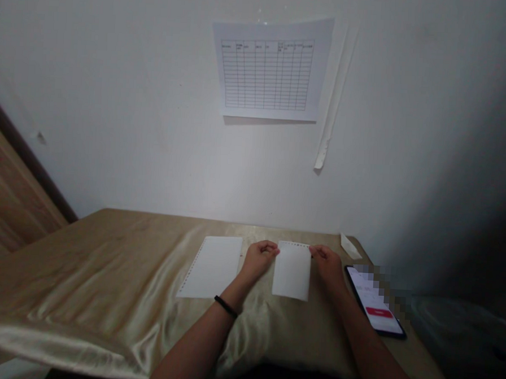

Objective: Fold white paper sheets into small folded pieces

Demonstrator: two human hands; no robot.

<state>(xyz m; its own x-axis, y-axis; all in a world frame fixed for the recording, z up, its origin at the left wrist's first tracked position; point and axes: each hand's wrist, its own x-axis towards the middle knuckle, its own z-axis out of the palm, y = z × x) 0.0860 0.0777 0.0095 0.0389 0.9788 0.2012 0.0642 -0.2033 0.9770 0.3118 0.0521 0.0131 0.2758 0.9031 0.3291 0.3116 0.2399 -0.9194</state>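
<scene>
Between my two hands is a small sheet of white paper (291, 273) with a row of punched holes along its top edge. My left hand (260, 258) pinches its top left corner, and a black band circles that wrist. At the top right corner, my right hand (326, 261) pinches the same sheet. To the left of my left hand, a larger white loose-leaf sheet (215, 266) lies flat on the cloth, its punched holes running down the left edge.
A shiny gold-beige cloth covers the table (117, 261), which stands against a white wall. To the right lies a lit smartphone (374, 303), with a white paper scrap (350, 246) behind it. A printed table sheet (267, 71) and a paper strip (334, 103) hang on the wall.
</scene>
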